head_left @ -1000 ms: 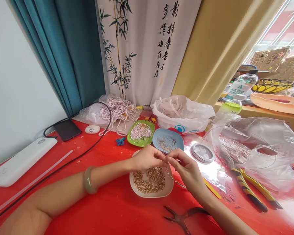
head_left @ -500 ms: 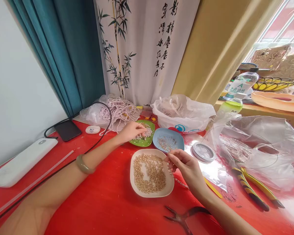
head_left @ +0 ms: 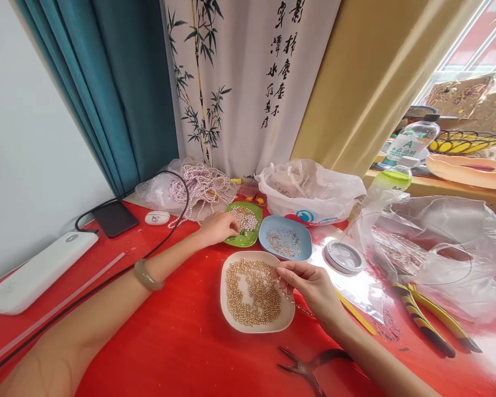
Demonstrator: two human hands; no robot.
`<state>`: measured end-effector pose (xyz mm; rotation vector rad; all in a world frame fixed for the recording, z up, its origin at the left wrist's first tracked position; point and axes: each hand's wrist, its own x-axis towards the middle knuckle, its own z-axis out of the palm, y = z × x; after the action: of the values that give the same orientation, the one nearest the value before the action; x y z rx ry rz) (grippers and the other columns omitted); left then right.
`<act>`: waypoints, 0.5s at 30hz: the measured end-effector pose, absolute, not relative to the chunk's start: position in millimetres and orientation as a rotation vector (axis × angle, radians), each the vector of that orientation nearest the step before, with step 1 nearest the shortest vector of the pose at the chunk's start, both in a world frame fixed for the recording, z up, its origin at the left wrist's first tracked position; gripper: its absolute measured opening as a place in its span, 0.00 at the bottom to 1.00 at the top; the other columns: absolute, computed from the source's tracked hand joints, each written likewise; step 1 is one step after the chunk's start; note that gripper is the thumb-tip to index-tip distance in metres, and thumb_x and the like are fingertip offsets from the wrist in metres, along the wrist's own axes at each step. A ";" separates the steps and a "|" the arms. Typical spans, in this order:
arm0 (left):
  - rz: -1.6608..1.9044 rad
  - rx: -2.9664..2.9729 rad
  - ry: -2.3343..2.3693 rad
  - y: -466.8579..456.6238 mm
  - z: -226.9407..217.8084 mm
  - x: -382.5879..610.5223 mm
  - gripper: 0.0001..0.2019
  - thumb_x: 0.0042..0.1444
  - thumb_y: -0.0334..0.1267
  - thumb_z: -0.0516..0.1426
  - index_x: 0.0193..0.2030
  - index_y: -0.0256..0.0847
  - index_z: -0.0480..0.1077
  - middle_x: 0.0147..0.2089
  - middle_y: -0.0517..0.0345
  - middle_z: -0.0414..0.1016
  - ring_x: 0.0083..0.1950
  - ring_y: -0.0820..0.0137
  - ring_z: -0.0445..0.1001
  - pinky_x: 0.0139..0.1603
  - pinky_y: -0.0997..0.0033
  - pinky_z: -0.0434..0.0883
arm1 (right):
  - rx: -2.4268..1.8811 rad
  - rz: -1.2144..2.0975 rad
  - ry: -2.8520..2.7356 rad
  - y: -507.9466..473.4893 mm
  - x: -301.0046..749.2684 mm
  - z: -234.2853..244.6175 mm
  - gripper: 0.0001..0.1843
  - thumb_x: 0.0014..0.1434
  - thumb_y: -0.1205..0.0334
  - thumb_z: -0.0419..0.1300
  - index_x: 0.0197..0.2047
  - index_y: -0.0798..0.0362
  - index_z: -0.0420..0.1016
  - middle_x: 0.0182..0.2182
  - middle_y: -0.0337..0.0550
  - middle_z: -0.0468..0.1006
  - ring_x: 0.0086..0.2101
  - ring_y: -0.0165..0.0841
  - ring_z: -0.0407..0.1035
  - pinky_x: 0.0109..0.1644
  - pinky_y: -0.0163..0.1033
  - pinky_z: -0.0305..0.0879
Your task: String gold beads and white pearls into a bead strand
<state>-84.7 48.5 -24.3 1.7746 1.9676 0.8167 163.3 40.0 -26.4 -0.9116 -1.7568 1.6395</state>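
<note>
My left hand (head_left: pixel 220 226) reaches to the green dish (head_left: pixel 247 239) of pale pearl beads, its fingers curled together at the dish's near rim; what they pinch is too small to see. My right hand (head_left: pixel 307 283) hovers over the right edge of the white dish (head_left: pixel 287 318) filled with gold beads, fingers pinched on a thin beaded chain (head_left: pixel 298 306) that trails down to the red table. A blue dish (head_left: pixel 303 249) with small gold findings sits between the two hands. A green bangle is on my left wrist.
Dark pliers (head_left: pixel 303 368) lie at the near edge, yellow-handled pliers (head_left: pixel 424 320) to the right. Clear plastic bags (head_left: pixel 438 248), a white bag (head_left: pixel 310 190), a round wire spool (head_left: pixel 344 256), pearl strands (head_left: pixel 198 190), a phone (head_left: pixel 113 219), a black cable and a white power bank (head_left: pixel 33 273) crowd the table.
My left hand left the right hand above the white dish and moved back-left to the green pearl dish. My right hand stayed, still pinching the chain.
</note>
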 end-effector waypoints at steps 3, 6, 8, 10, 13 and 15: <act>0.908 1.714 1.872 48.3 -22.2 -78.7 0.02 0.40 0.32 0.59 0.24 0.39 0.74 0.30 0.54 0.76 0.38 0.62 0.70 0.42 0.63 0.62 | -0.922 1.648 -1.752 39.7 163.2 -25.3 0.13 0.49 0.54 0.60 0.26 0.57 0.74 0.18 0.38 0.71 0.20 0.25 0.62 0.25 0.31 0.57; 0.987 1.630 1.665 45.0 -20.0 -61.7 0.06 0.44 0.35 0.58 0.30 0.36 0.73 0.33 0.53 0.76 0.37 0.67 0.72 0.37 0.69 0.66 | -0.928 1.659 -1.749 37.9 163.1 -20.9 0.13 0.49 0.54 0.60 0.24 0.57 0.74 0.18 0.37 0.70 0.20 0.24 0.61 0.24 0.31 0.56; 1.004 1.557 1.516 40.1 -19.7 -46.6 0.10 0.47 0.38 0.57 0.35 0.35 0.72 0.35 0.51 0.77 0.36 0.69 0.72 0.32 0.73 0.67 | -0.936 1.666 -1.745 36.3 163.0 -17.8 0.14 0.49 0.54 0.59 0.23 0.57 0.73 0.17 0.37 0.69 0.19 0.24 0.59 0.23 0.31 0.56; 1.015 1.494 1.415 34.1 -19.9 -32.4 0.12 0.48 0.39 0.57 0.37 0.34 0.71 0.36 0.49 0.77 0.36 0.70 0.73 0.29 0.75 0.66 | -0.943 1.672 -1.740 34.6 162.9 -15.7 0.14 0.49 0.55 0.58 0.23 0.57 0.72 0.16 0.36 0.68 0.18 0.24 0.58 0.22 0.31 0.56; 1.067 1.280 1.247 26.6 -19.6 -18.1 0.10 0.46 0.36 0.59 0.35 0.34 0.72 0.34 0.50 0.76 0.32 0.74 0.72 0.27 0.78 0.64 | -0.951 1.671 -1.730 32.6 162.7 -14.2 0.13 0.49 0.56 0.57 0.22 0.56 0.70 0.17 0.36 0.69 0.17 0.23 0.57 0.21 0.31 0.55; 1.103 1.101 1.140 23.9 -18.9 -13.6 0.07 0.43 0.34 0.61 0.31 0.35 0.72 0.31 0.53 0.76 0.28 0.77 0.70 0.26 0.79 0.63 | -0.955 1.663 -1.729 31.9 162.6 -13.5 0.12 0.49 0.57 0.57 0.21 0.56 0.68 0.17 0.36 0.69 0.17 0.23 0.56 0.21 0.30 0.54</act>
<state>-13.6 23.9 -18.9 1.1008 1.1398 1.1030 162.6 31.9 -13.5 -0.9553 -1.7286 1.6626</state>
